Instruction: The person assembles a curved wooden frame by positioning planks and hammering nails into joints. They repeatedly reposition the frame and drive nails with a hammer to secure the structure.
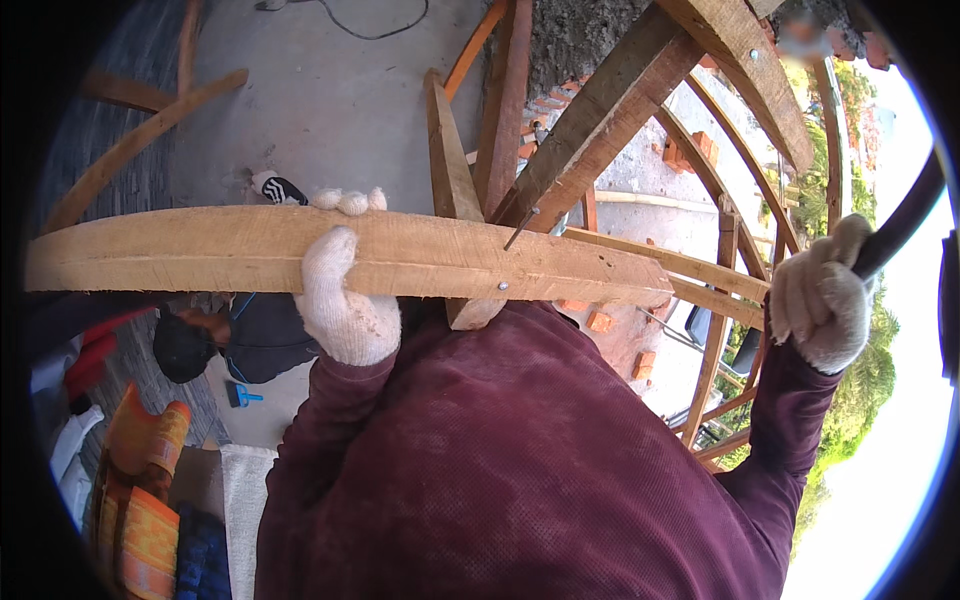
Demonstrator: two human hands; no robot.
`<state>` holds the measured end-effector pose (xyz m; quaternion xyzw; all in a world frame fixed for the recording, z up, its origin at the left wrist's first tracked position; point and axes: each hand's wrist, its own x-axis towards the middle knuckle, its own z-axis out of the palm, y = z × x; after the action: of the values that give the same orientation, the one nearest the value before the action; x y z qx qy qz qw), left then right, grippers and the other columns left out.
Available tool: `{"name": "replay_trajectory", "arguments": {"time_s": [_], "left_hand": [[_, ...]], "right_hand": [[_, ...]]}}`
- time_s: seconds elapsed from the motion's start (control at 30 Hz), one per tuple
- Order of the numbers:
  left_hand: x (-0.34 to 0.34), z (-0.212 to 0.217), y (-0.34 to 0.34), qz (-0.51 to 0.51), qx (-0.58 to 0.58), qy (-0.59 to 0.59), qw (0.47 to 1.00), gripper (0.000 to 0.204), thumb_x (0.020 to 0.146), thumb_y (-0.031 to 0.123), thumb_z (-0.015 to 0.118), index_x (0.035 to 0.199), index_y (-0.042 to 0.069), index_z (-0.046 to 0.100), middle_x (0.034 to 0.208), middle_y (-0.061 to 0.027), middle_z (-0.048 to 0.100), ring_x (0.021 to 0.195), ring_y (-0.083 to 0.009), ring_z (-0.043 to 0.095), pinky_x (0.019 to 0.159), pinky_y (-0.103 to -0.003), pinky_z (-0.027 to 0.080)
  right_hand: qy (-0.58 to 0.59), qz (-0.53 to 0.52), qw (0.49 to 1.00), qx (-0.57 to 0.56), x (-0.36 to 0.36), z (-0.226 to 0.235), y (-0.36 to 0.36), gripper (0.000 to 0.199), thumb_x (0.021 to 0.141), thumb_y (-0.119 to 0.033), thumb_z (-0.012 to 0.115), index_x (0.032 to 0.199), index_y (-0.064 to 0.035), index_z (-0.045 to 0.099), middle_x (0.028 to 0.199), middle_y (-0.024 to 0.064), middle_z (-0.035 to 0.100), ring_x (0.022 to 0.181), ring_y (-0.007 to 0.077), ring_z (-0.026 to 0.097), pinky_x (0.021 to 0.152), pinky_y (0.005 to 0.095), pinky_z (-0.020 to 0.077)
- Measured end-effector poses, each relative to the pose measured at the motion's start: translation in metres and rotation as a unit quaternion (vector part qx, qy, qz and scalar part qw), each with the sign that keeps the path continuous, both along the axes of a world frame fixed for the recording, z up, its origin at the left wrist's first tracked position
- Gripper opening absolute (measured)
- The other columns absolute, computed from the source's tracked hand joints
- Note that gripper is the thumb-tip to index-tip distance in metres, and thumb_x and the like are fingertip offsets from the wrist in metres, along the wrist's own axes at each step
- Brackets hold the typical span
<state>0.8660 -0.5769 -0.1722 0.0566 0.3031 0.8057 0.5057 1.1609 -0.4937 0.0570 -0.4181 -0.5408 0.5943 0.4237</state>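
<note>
A long squared wooden beam (430,250) runs across in front of my chest. My left hand (345,295), in a white knit glove, is closed round it, thumb on the near side and fingertips over the far edge. A nail (521,230) sticks up slanted from the beam near a crossing timber (600,120), and a nail head (503,286) shows at its near side. Out to the right, my gloved right hand (825,295) is raised and wrapped round a thick dark handle (900,220). The tool's other end is cut off by the picture's rim.
Below on the left, a person (265,340) in dark clothes is near a blue brush (243,395). Curved orange roof tiles (150,530) lie at lower left. Timber frames (720,330) and loose bricks (645,365) stand right; a dark cable (375,35) crosses the floor beyond.
</note>
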Motion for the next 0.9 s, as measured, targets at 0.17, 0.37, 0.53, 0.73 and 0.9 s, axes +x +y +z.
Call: {"name": "replay_trajectory", "arguments": {"time_s": [0.17,0.37,0.53,0.73,0.9], "left_hand": [[-0.004,0.01,0.001,0.003,-0.025,-0.051,0.998,0.039,0.083,0.004,0.059,0.121,0.004,0.052,0.111,-0.0104,0.056,0.108,-0.0238,0.058,0.109,-0.05,0.043],[-0.005,0.006,0.001,0.006,-0.053,-0.058,0.997,0.046,0.082,0.004,0.062,0.126,0.005,0.047,0.108,-0.0098,0.056,0.105,-0.0237,0.06,0.108,-0.05,0.046],[-0.006,0.008,-0.003,0.011,-0.06,-0.055,0.997,0.042,0.083,0.004,0.062,0.124,0.003,0.051,0.11,-0.0108,0.056,0.106,-0.0247,0.06,0.107,-0.048,0.048],[-0.011,0.012,-0.008,-0.044,-0.071,-0.021,0.996,0.032,0.095,0.014,0.057,0.123,0.006,0.046,0.113,-0.0128,0.057,0.113,-0.0275,0.058,0.108,-0.048,0.045],[-0.011,0.021,-0.002,-0.026,-0.12,-0.002,0.992,0.029,0.096,0.019,0.061,0.117,0.0,0.054,0.113,-0.013,0.058,0.113,-0.0279,0.06,0.106,-0.044,0.048]], "right_hand": [[-0.162,0.035,0.971,-0.172,-0.003,-0.022,-0.017,0.009,0.082,-0.003,0.063,0.077,-0.0075,0.055,0.063,0.0041,0.054,0.054,0.0166,0.057,0.059,0.0318,0.0539],[-0.493,0.087,0.794,-0.345,0.008,-0.042,-0.066,0.016,0.069,-0.004,0.067,0.073,-0.0053,0.051,0.059,0.0015,0.052,0.054,0.0139,0.056,0.052,0.0304,0.0487],[-0.092,-0.146,0.976,-0.132,0.005,-0.09,-0.096,0.02,0.071,0.003,0.06,0.08,-0.005,0.043,0.052,0.0052,0.047,0.033,0.0136,0.044,0.031,0.0279,0.0431],[0.037,-0.272,0.953,-0.129,-0.019,-0.131,-0.1,0.048,0.105,-0.05,0.045,0.108,-0.0029,0.054,0.051,-0.0018,0.039,0.03,0.0096,0.031,0.024,0.0241,0.0291],[0.089,-0.183,0.965,-0.166,-0.007,-0.171,-0.12,0.048,0.102,-0.051,0.05,0.104,-0.0041,0.056,0.05,-0.0011,0.041,0.03,0.012,0.034,0.026,0.027,0.0318]]}}
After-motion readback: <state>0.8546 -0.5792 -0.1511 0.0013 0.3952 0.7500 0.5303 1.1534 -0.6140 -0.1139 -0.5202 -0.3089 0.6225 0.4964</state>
